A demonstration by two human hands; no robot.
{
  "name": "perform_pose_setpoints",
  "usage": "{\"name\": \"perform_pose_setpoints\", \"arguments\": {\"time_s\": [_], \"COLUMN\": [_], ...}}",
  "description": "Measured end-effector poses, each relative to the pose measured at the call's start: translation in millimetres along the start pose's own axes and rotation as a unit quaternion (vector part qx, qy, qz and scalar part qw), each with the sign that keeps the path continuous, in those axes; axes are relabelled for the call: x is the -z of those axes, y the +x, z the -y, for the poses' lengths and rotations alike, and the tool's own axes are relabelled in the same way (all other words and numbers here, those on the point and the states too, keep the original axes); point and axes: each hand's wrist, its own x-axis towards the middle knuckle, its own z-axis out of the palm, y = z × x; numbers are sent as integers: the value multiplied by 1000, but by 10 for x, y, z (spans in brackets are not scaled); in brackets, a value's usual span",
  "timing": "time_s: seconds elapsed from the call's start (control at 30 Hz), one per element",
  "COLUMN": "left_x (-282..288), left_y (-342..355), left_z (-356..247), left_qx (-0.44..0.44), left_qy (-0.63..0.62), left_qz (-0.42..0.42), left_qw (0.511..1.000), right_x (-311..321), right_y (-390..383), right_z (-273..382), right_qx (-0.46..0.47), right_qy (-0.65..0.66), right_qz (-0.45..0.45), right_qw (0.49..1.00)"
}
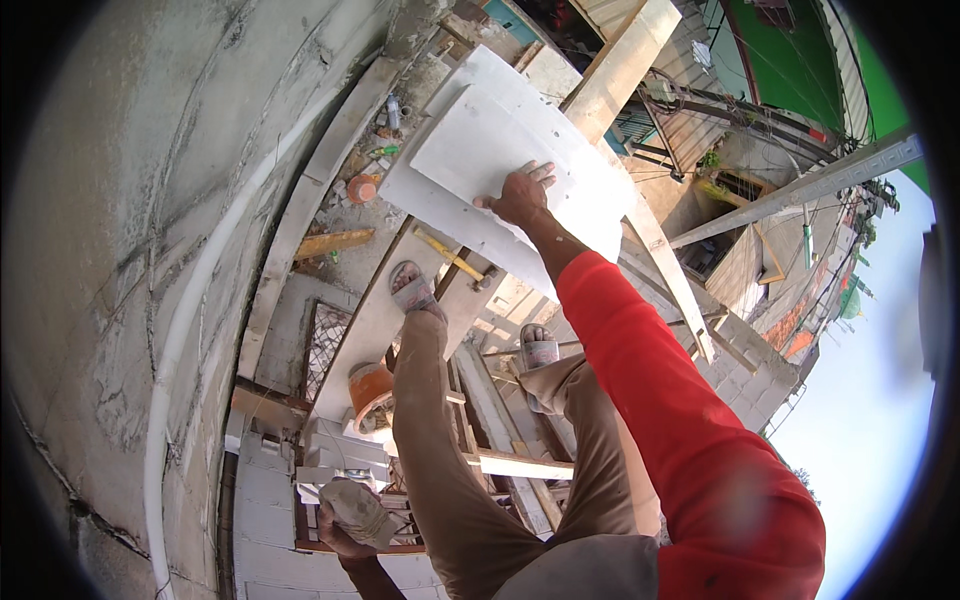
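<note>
Right hand (522, 197) open, palm down on small white board (465, 140) at 12 o'clock, atop larger white board (590, 180). Left hand (342, 538), 7 o'clock, gripping beige lump (357, 512), kind unclear. We'd spread pressure evenly, avoid slip.

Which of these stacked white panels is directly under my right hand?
The smaller white panel on top: your right hand rests on it, while the larger white panel lies beneath and extends beyond it.

A pale object (357, 511) (kind unclear) partly hides the left hand (342, 538), its forearm (372, 579) cut by the lower edge.
</note>
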Motion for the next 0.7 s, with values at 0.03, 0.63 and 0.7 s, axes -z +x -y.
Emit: {"name": "perform_pose_setpoints", "arguments": {"time_s": [0.03,0.63,0.7], "left_x": [-3,-1703,-2117], "left_y": [63,1330,1330], "left_z": [-58,-982,-983], "left_qx": [9,-35,-24], "left_qy": [9,285,301], "left_qz": [21,240,247], "left_qw": [1000,927,921], "right_x": [-24,-122,-94], "right_y": [26,19,25], "right_z": [-34,-51,0], "right_qx": [-10,-35,-24], "right_qy": [14,97,72], "right_qz": [-6,-52,-22], "right_qw": [1000,993,997]}}
